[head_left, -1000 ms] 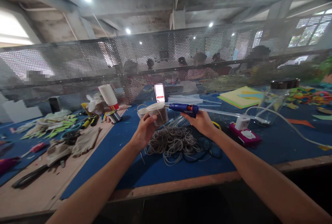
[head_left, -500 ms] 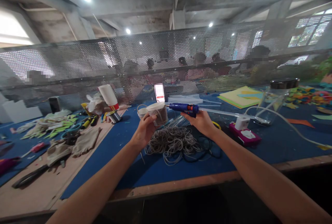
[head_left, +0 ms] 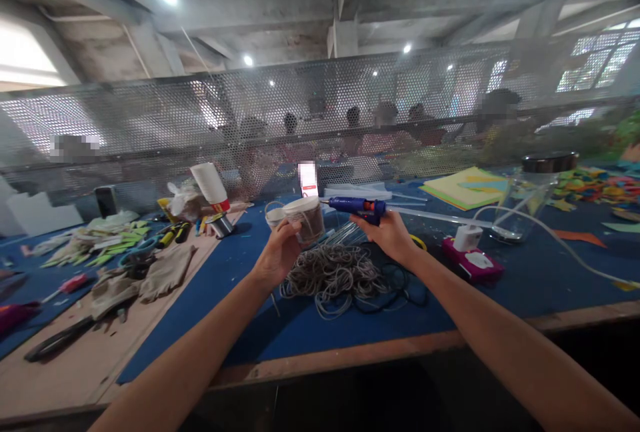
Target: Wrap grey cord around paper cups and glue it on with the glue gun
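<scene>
My left hand (head_left: 277,253) is closed around a small clear plastic cup (head_left: 307,217) with a white rim and dark contents, held above the table. My right hand (head_left: 389,235) grips a blue glue gun (head_left: 356,206) whose nozzle points left, close to the cup's rim. A clear glue stick (head_left: 425,216) sticks out of the gun's back toward the right. Below both hands lies a heap of grey cord (head_left: 334,275) on the blue table cover (head_left: 280,325).
A white adapter (head_left: 467,237) on a pink block with a white cable lies right of my hand. A glass jar (head_left: 535,195) with a black lid, coloured paper sheets (head_left: 463,187), gloves (head_left: 165,272), scissors and an upturned paper cup (head_left: 210,185) lie around. People work behind a mesh screen (head_left: 320,112).
The glue gun has shifted slightly to the right and its nozzle sits a little farther from the cup. Otherwise both hands hold steady.
</scene>
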`<state>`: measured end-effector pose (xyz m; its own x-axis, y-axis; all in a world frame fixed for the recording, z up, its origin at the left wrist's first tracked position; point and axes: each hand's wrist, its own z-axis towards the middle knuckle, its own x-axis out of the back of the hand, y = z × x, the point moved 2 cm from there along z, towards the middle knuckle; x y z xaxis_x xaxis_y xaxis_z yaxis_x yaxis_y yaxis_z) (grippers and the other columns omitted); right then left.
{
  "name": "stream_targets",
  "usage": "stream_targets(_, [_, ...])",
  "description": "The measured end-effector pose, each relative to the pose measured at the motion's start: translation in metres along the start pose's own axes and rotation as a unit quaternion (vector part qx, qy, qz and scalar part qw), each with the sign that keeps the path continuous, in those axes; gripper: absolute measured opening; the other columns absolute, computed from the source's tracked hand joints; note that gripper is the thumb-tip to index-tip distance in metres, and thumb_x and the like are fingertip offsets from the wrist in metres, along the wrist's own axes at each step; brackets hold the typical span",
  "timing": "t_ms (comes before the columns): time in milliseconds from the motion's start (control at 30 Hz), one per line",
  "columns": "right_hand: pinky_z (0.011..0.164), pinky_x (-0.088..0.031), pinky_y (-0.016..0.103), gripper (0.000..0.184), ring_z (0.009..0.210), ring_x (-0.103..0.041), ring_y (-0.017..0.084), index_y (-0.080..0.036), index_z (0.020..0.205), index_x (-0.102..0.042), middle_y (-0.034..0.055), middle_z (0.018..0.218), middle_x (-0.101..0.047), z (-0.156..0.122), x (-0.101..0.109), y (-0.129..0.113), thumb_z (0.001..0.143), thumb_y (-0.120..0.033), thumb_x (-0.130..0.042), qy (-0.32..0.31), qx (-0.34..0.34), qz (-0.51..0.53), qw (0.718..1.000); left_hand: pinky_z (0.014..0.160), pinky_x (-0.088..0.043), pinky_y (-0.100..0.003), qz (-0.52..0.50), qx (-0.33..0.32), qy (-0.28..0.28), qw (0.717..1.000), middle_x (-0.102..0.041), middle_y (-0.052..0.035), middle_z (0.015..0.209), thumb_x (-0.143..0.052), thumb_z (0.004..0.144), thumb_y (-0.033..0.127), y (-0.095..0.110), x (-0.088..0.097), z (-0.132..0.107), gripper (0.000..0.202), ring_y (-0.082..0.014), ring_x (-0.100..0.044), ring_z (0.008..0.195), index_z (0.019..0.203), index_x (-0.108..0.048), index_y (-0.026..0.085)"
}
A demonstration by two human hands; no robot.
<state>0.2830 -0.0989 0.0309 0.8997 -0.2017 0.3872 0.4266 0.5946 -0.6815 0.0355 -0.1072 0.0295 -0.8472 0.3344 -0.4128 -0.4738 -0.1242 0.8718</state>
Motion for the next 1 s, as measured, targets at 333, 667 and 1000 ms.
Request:
stream_targets(333, [0.056, -0.045, 0.027, 0.040, 0.048, -0.051, 0.011, -0.022, 0.074, -0.058, -0.0047, 0.054, -0.057, 0.009, 0.006, 0.010, 0.084, -0.056, -0.075, -0.027, -0.138, 0.169, 0.975, 0.090, -0.060, -0.032, 0.013, 0.004, 0.036, 0.999, -0.077, -0.0048, 0.123, -0.080, 0.078, 0.033, -0.003, 0.005, 0.001, 0.049, -0.0236, -0.072, 0.112, 0.125, -0.071, 0.022])
stream_targets(667, [0.056, -0.044, 0.025, 0.038, 0.059, -0.056, 0.012, -0.017, 0.081, -0.070, 0.0003, 0.069, -0.065, 0.016, 0.012, 0.044, 0.075, -0.054, -0.080, -0.018, -0.242, 0.187, 0.952, 0.086, -0.059, -0.030, 0.025, 0.001, 0.053, 0.998, -0.076, -0.0057, 0.125, -0.084, 0.076, 0.036, -0.005, 0.005, 0.002, 0.045, -0.0218, -0.072, 0.109, 0.117, -0.074, 0.021])
stream_targets(1000, [0.060, -0.038, 0.026, 0.045, 0.066, -0.064, 0.017, -0.018, 0.074, -0.071, 0.0039, 0.069, -0.071, 0.016, 0.021, 0.073, 0.093, -0.057, -0.060, -0.102, -0.239, -0.153, 0.954, 0.077, -0.058, -0.030, 0.047, -0.017, 0.058, 0.997, -0.077, -0.0052, 0.113, -0.089, 0.072, 0.036, -0.010, 0.008, 0.004, 0.043, -0.0216, -0.072, 0.099, 0.109, -0.073, 0.020])
